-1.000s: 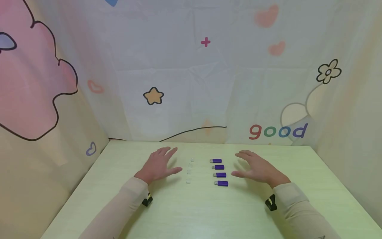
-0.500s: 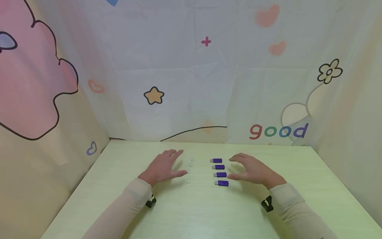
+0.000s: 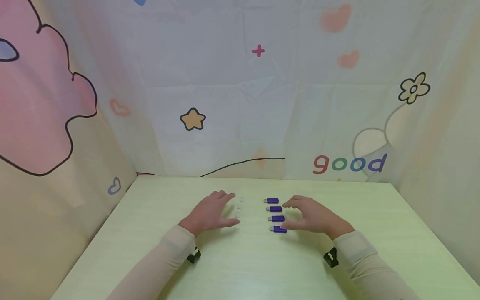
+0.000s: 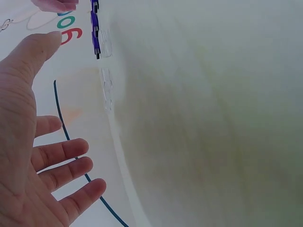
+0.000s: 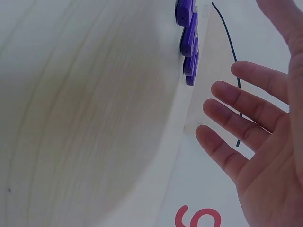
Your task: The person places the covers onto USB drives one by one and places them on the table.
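Several purple USB flash drives (image 3: pixel 275 218) lie in a column on the pale table, metal plugs pointing left. Left of them runs a column of small clear caps (image 3: pixel 241 199), partly hidden by the left thumb. My left hand (image 3: pixel 210 213) hovers beside the caps, fingers apart and holding nothing. Over the right ends of the drives, my right hand (image 3: pixel 313 214) spreads thumb and fingers; its thumb overlaps the nearest drive in the head view, and whether it touches is unclear. In the right wrist view the purple drives (image 5: pixel 189 40) stand apart from the extended fingers.
The light wooden table (image 3: pixel 240 266) ends at a printed curtain (image 3: pixel 240 125) at the back, with curtain sides left and right. A black wrist camera (image 3: pixel 194 254) sits under the left cuff, another wrist camera (image 3: pixel 331 257) under the right cuff.
Both hands have moved inward, the left toward the clear caps and the right toward the flash drives. The drives and caps have stayed in place.
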`<state>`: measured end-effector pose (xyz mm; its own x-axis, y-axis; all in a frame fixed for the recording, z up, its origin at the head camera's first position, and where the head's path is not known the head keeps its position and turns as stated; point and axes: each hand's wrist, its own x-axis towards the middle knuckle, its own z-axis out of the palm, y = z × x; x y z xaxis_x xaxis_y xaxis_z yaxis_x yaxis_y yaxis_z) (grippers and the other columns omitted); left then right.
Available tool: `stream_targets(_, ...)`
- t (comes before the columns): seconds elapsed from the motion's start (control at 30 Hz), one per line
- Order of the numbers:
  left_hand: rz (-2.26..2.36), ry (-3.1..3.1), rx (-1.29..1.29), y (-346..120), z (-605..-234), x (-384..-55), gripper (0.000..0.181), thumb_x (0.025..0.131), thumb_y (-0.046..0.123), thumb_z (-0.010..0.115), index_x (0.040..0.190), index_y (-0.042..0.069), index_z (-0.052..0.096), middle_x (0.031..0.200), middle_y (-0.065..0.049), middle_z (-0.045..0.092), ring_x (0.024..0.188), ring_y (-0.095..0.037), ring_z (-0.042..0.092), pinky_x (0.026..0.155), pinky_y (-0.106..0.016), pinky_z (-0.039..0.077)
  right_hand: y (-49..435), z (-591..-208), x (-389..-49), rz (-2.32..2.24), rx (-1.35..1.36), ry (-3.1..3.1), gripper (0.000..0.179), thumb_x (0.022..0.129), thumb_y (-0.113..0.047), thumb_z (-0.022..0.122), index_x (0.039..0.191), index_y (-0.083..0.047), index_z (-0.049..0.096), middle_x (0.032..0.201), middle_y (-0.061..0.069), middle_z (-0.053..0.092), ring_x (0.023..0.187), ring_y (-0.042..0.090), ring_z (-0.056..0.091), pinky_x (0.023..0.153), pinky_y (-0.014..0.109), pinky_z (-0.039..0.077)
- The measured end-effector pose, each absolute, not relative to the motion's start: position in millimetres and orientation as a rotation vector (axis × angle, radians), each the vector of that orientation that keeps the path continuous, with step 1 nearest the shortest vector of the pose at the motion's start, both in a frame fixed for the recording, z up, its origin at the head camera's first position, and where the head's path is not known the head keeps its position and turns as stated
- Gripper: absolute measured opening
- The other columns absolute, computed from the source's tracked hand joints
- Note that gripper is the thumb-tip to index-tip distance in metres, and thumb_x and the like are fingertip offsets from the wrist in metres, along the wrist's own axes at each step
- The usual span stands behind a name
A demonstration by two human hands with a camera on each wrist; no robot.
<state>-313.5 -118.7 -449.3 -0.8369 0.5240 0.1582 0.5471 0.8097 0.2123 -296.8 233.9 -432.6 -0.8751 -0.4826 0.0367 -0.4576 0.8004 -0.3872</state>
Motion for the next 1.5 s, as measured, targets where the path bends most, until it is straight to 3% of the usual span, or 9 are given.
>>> stream_targets(0.43, -0.345, -2.877, -0.997, -108.0, -455.2, -311.7, 0.073, 0.086, 0.057, 0.075, 0.140, 0.011, 0.060, 0.126, -0.005, 0.063, 0.114, -0.023, 0.058, 0.099, -0.039, 0.054, 223.7, -434.1, -295.0, -0.612, -0.852, 2.859, 0.064, 0.080, -0.065, 0.078, 0.118, -0.013, 0.074, 0.110, -0.002, 0.069, 0.101, 0.018, 0.062, 0.093, 0.041, 0.055)
stream_targets(0.93, -0.311, -2.816, -1.155, -102.5, -453.0, -305.3, 0.043, 0.084, 0.037, 0.082, 0.116, 0.010, 0.073, 0.110, 0.000, 0.063, 0.105, -0.017, 0.056, 0.091, -0.032, 0.055, 213.5, -437.6, -293.6, -0.580, -0.994, 2.815, 0.026, 0.082, -0.038, 0.086, 0.094, -0.017, 0.075, 0.085, -0.007, 0.065, 0.082, 0.013, 0.057, 0.075, 0.025, 0.050)
stream_targets(1.23, -0.233, -2.841, -1.179, -99.4, -451.1, -304.2, 0.026, 0.086, 0.030, 0.080, 0.105, 0.012, 0.076, 0.101, 0.003, 0.063, 0.099, -0.015, 0.057, 0.087, -0.027, 0.054, 207.2, -437.1, -291.9, -0.517, -0.973, 2.810, 0.017, 0.084, -0.024, 0.086, 0.093, -0.017, 0.075, 0.087, -0.007, 0.063, 0.083, 0.011, 0.056, 0.078, 0.026, 0.052)
stream_targets(1.5, -0.200, -2.841, -1.241, -97.6, -447.5, -303.3, 0.014, 0.088, 0.022, 0.076, 0.096, 0.011, 0.076, 0.089, 0.003, 0.062, 0.081, -0.009, 0.050, 0.080, -0.024, 0.051, 201.2, -436.2, -291.3, -0.464, -0.941, 2.811, 0.013, 0.084, -0.020, 0.084, 0.092, -0.016, 0.074, 0.083, -0.005, 0.061, 0.081, 0.012, 0.054, 0.075, 0.026, 0.049)
